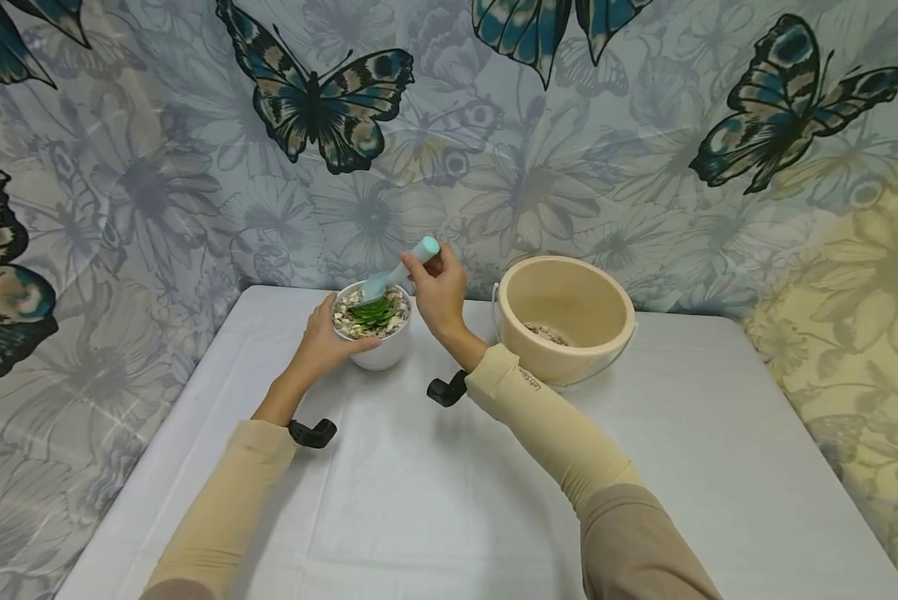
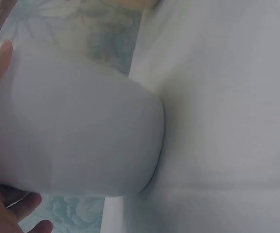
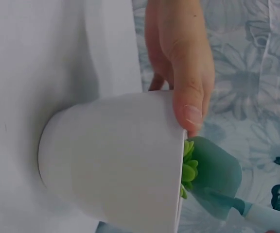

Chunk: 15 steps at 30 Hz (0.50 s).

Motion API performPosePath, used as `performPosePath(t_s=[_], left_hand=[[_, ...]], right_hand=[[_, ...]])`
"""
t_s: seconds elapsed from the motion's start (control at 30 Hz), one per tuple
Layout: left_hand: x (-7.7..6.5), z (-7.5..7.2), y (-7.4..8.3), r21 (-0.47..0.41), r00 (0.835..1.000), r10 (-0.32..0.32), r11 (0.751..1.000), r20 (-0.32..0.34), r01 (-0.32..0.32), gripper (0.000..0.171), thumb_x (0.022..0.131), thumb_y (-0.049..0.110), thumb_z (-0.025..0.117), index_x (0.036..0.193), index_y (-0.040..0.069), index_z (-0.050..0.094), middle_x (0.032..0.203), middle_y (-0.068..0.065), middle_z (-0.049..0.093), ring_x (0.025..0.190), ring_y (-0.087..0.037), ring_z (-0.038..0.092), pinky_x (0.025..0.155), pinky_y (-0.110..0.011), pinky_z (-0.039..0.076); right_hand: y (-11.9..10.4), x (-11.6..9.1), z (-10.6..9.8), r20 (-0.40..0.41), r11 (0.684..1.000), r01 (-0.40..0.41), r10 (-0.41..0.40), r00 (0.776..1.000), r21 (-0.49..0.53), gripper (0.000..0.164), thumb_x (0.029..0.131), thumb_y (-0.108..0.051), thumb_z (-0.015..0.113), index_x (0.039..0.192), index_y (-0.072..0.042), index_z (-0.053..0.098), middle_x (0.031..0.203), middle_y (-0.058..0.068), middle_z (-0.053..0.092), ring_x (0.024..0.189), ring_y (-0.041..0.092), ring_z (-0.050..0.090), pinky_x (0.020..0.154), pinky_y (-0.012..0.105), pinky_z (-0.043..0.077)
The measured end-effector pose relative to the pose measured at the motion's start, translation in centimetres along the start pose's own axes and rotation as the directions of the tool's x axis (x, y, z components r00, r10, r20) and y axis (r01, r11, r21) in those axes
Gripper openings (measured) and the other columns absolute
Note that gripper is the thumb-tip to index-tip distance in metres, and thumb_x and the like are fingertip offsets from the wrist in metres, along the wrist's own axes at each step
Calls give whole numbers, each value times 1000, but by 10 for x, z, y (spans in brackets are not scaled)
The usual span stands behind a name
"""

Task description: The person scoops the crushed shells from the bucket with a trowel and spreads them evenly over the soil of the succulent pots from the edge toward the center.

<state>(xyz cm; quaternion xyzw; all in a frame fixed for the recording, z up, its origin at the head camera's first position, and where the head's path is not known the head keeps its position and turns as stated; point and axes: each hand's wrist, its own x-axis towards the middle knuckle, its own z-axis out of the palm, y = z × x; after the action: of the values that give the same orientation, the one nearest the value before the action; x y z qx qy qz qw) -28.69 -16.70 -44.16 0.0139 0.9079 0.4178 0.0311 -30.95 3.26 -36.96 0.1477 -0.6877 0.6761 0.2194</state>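
A white flowerpot (image 1: 379,356) stands near the table's back edge, filled with small pale pebbles (image 1: 396,324) around a green succulent (image 1: 373,312). My left hand (image 1: 323,335) grips the pot at its rim, thumb across the front and fingers round the far left side. With my right hand (image 1: 441,287) I hold a light teal hand trowel (image 1: 409,263) by its handle, slanted down to the left. Its blade (image 3: 218,174) is over the pot's mouth, right beside the succulent's leaves in the right wrist view. The left wrist view shows the pot's smooth side (image 2: 77,121) up close.
To the right of my right hand stands a cream bucket (image 1: 564,321) with a thin handle and some pebbles (image 1: 546,334) at its bottom. A white cloth covers the table (image 1: 433,500). Butterfly-patterned fabric (image 1: 449,125) hangs right behind the table's back edge.
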Motion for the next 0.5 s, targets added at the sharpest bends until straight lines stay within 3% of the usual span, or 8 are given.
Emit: performPosePath(t_s=[0.27, 0.5], left_hand=[[1, -6, -1, 10, 999, 39, 999, 28, -40, 120, 75, 56, 77, 158, 9, 4, 161, -23, 10, 148, -45, 14, 113, -68, 22], [-2, 3, 3, -35, 999, 26, 999, -27, -27, 121, 74, 56, 78, 157, 8, 4, 160, -23, 15, 147, -43, 17, 113, -66, 25]], right_hand=[[1, -3, 2, 23, 997, 47, -46, 999, -62, 29, 91, -12, 69, 112, 6, 59, 97, 24, 69, 88, 35, 70, 75, 28, 58], [-5, -4, 3, 6, 991, 61, -60, 998, -116, 35, 91, -16, 70, 116, 4, 60, 99, 21, 70, 92, 31, 70, 80, 31, 58]])
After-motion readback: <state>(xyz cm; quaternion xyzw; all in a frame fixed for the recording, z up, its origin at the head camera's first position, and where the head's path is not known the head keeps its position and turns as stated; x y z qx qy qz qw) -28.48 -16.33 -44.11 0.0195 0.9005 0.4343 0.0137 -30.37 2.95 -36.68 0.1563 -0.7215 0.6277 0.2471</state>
